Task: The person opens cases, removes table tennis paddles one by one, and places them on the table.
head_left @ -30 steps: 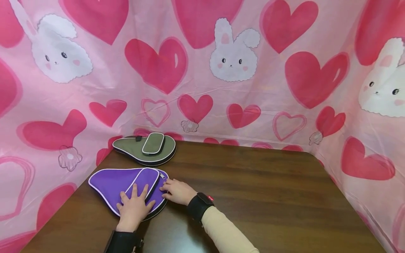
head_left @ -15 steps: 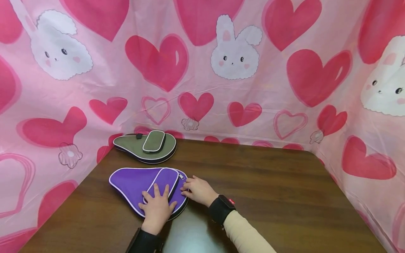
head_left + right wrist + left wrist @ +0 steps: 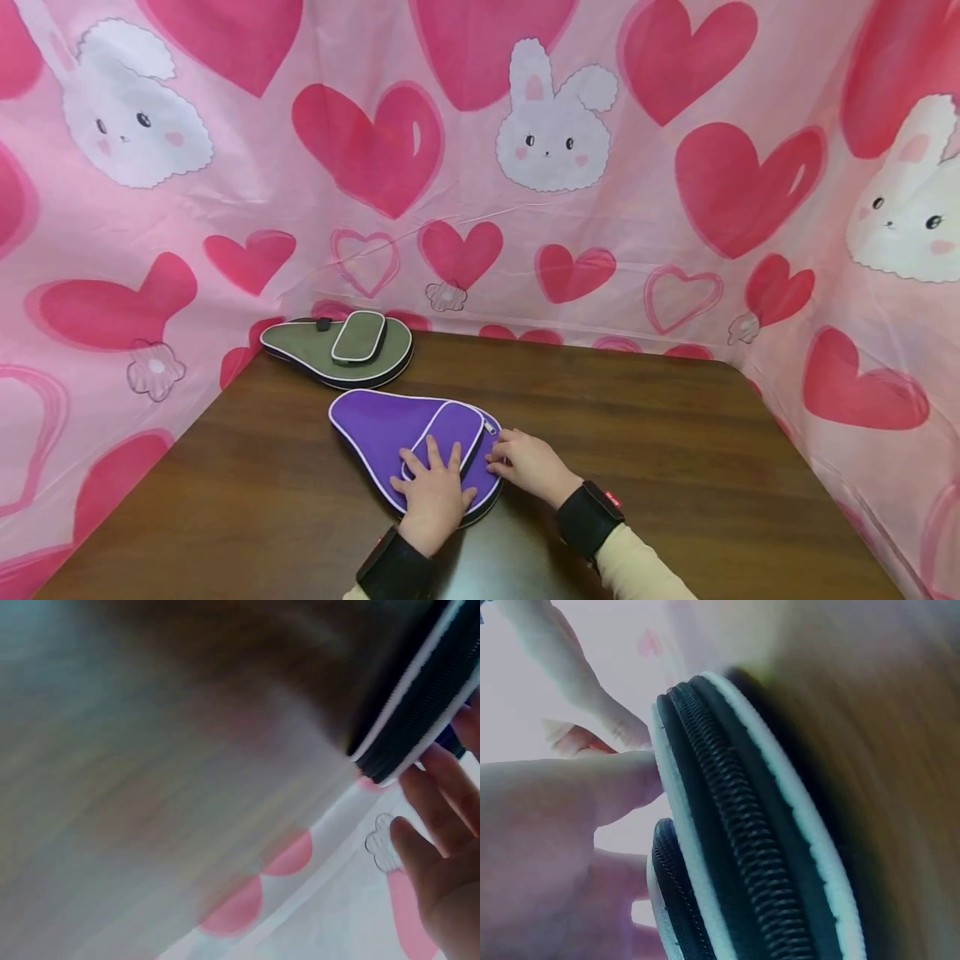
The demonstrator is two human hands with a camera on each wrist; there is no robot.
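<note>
A purple table tennis paddle case [image 3: 375, 425] with white piping lies flat on the table, its narrow end toward the far left. My left hand [image 3: 432, 504] rests palm down on its front pocket, fingers spread. At the case's right edge, by the small zipper pull [image 3: 490, 428], the fingertips of my right hand [image 3: 536, 468] touch the top face. The black zipper [image 3: 735, 795] along the case's side shows close up in the left wrist view. In the right wrist view the fingers [image 3: 435, 802] lie slightly bent over the rim, the thumb apart from it.
An olive green paddle case [image 3: 300, 340] with a pocket lies at the table's back left corner, behind the purple one. Pink cloth [image 3: 465, 192] with hearts and rabbits hangs around the back and sides of the brown wooden table [image 3: 675, 467].
The purple case has slid to the right across the table, away from the left side, with both hands moving along on it. The green case has stayed put.
</note>
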